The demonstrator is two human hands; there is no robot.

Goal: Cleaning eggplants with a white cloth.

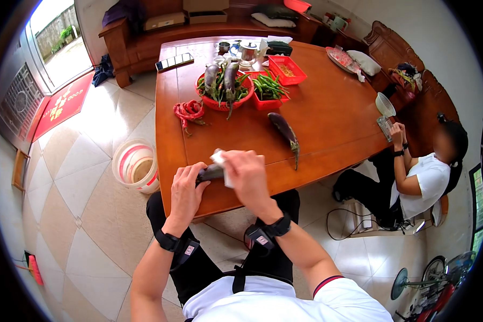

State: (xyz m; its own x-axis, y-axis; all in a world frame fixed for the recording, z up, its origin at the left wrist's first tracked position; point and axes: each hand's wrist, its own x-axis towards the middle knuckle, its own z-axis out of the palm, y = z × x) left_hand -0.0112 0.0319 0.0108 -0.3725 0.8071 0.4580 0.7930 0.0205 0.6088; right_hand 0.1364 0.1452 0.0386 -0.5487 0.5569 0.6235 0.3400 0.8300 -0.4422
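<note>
At the near edge of the table, my left hand (185, 189) grips one end of a dark eggplant (213, 172). My right hand (244, 174) is closed around a white tissue or cloth (218, 157) and presses it against the eggplant's other end. Another eggplant (283, 130) lies on the wood to the right, its stem toward me. Beyond my hands, a round red basket (238, 103) holds more eggplants and green peppers. A heap of red chili peppers (188, 111) sits left of that basket, and green chili peppers (269, 86) fill a smaller red basket on the right.
The wooden table (327, 123) carries a phone (174, 62), a metal pot (248, 51) and another red basket (287, 70). A bucket (137, 165) stands on the floor at left. At right, a seated person (421, 174) handles something beside a pale bowl (385, 104).
</note>
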